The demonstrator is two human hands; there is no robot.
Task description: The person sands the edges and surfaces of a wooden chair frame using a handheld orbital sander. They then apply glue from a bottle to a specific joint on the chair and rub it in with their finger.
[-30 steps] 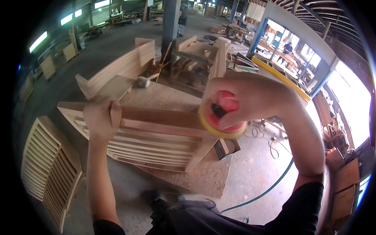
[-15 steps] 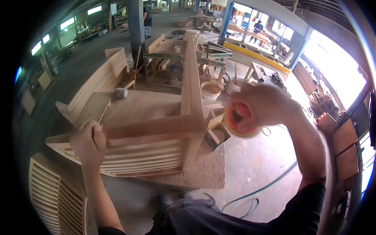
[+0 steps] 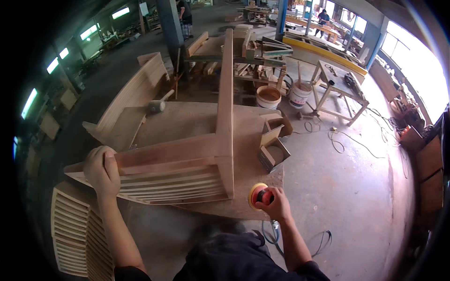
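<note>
We steady the slatted frame with our left hand, fingers curled over its left end rail. The frame lies across the board it rests on. Our right hand is wrapped tight around the sander, held just off the frame's right corner (pad apparently clear of the wood). We judge this a pause between sanding passes; the next move calls for bringing the pad flat onto the rail while the left hand braces.
</note>
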